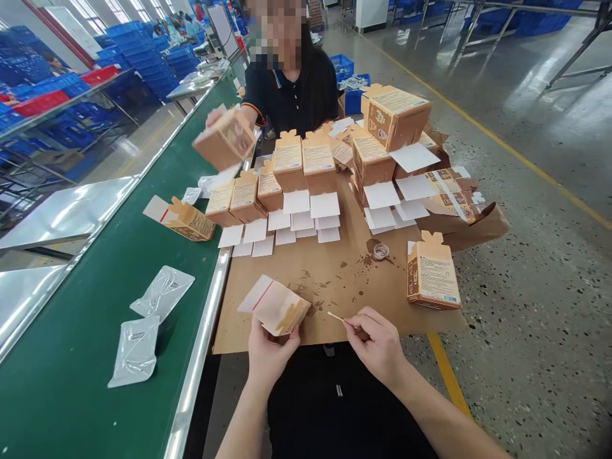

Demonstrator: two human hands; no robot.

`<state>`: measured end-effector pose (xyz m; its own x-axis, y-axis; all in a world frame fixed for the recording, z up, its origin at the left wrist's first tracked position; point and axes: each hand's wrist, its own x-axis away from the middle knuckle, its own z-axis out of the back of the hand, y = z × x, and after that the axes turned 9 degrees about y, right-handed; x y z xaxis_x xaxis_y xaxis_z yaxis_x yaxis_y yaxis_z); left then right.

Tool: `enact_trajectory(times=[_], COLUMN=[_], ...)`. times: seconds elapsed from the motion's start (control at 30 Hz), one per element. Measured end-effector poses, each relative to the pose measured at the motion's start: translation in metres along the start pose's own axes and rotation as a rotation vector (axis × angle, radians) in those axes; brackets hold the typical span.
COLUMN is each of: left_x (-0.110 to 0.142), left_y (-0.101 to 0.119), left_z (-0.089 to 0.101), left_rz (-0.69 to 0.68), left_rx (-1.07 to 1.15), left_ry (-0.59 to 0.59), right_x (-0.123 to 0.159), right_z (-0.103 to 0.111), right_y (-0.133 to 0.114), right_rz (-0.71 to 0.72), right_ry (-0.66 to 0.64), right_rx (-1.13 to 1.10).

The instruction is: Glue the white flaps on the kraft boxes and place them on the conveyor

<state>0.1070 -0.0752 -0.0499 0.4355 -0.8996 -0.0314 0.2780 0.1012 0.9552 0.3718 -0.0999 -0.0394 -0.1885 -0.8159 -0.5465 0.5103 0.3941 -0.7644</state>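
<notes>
My left hand [268, 352] grips a small kraft carton [277, 307] with its white flap open, lying tilted at the near edge of a brown cardboard sheet [335, 274]. My right hand [377, 341] pinches a thin stick [336, 316] whose tip points toward the carton. A small round glue dish [380, 251] sits on the stained cardboard beyond. One closed carton [433, 274] lies to the right of my right hand.
Rows of open-flapped cartons [287, 185] and a stack of cartons [392, 121] fill the far cardboard. A person opposite holds a carton [224, 140] over the green conveyor belt [95, 331]. One carton [189, 220] and clear plastic bags [162, 292] lie on the belt.
</notes>
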Motion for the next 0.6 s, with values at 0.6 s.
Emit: enact_trajectory(times=[0.6], left_x=[-0.048], left_y=[-0.007], left_z=[0.061], left_rz=[0.054], left_rx=[0.014], left_ry=[0.409], right_x=[-0.014], right_z=[0.029], right_y=[-0.001], right_rz=[0.032], right_ry=[0.155], right_rx=[-0.041])
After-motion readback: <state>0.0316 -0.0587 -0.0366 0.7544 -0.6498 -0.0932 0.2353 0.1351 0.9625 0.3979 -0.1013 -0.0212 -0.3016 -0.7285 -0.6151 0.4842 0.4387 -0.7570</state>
